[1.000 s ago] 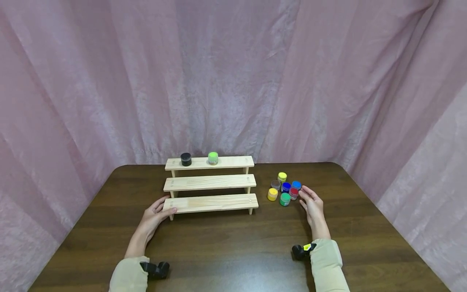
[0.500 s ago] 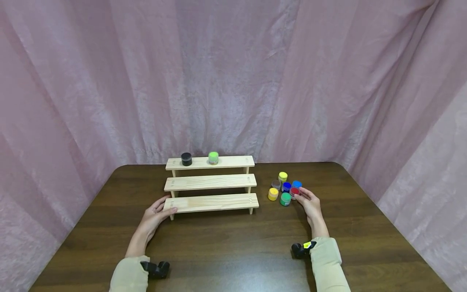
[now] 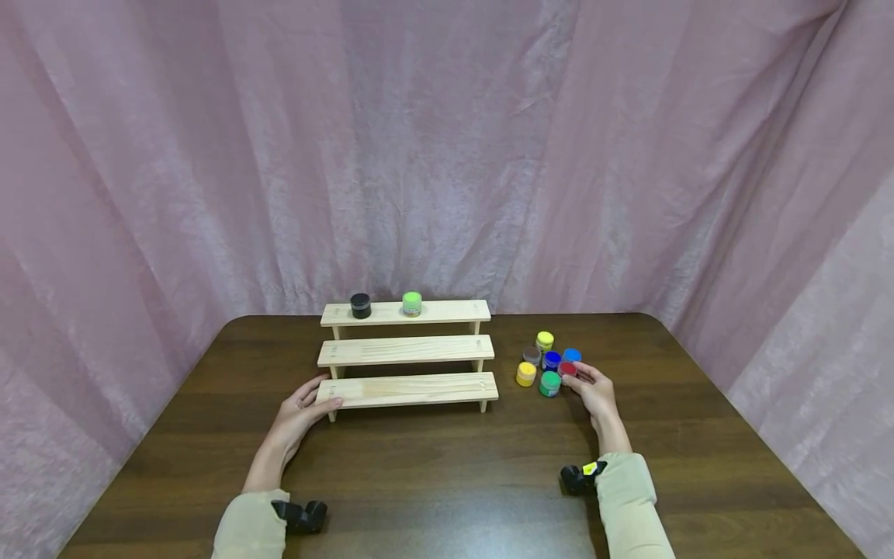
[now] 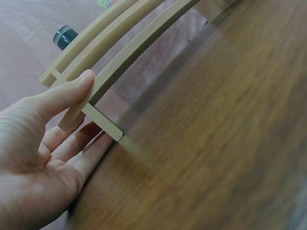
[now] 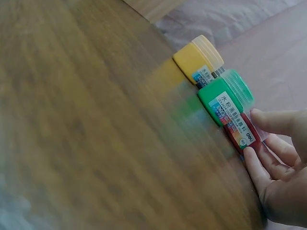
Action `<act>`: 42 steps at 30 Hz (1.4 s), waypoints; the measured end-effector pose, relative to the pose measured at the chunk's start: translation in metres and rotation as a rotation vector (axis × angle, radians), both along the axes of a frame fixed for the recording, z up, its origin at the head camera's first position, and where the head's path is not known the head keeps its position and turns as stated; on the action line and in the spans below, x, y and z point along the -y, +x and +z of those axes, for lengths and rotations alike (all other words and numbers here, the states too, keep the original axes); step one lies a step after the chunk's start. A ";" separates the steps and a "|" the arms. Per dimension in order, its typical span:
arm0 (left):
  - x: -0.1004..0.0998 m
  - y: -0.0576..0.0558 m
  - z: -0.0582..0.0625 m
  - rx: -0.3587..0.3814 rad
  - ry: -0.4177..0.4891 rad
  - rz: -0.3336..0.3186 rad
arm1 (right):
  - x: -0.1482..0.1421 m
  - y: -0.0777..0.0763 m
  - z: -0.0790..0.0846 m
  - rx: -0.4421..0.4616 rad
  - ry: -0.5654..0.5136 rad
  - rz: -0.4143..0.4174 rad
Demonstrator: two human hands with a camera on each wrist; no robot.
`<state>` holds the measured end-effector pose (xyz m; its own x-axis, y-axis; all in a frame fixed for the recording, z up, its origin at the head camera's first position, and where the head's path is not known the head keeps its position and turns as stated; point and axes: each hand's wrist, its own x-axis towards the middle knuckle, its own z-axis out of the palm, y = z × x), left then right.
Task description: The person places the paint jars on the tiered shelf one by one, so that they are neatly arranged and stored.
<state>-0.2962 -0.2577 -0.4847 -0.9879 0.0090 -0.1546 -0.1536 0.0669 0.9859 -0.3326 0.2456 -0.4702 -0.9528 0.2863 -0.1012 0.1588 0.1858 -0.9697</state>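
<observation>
My left hand [image 3: 293,423] grips the left end of the lowest step of a three-step wooden display rack [image 3: 419,388]. In the left wrist view the thumb lies over the board's end, with the other fingers behind it near the leg. On the right, my right hand [image 3: 595,392] holds a red paint jar [image 3: 568,369] at its lid and side. A green paint jar [image 5: 225,100] partly hides the red one in the right wrist view. Beside these stand jars of yellow-orange [image 3: 526,374], dark blue [image 3: 551,361], light blue [image 3: 571,355], brown [image 3: 531,355] and yellow [image 3: 544,341].
A black jar [image 3: 360,306] and a light green jar [image 3: 412,303] stand on the rack's top step. The brown wooden table [image 3: 447,481] reaches back to a pink curtain [image 3: 447,155].
My right hand has moved slightly left, from beside the red jar to fingers around it. The left hand keeps its hold on the rack. The head view has shifted a little.
</observation>
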 end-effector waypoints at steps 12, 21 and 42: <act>0.000 0.000 0.000 -0.010 -0.002 0.008 | -0.001 -0.002 -0.001 0.025 0.012 0.003; 0.001 0.000 -0.002 -0.007 -0.020 0.008 | -0.001 0.001 0.002 0.028 -0.038 0.003; 0.000 0.001 0.000 -0.012 -0.018 0.019 | -0.001 0.008 0.013 0.030 -0.251 0.013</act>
<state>-0.2951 -0.2577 -0.4846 -0.9898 -0.0123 -0.1422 -0.1428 0.0817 0.9864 -0.3243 0.2466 -0.4577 -0.9518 0.2363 -0.1957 0.1874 -0.0575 -0.9806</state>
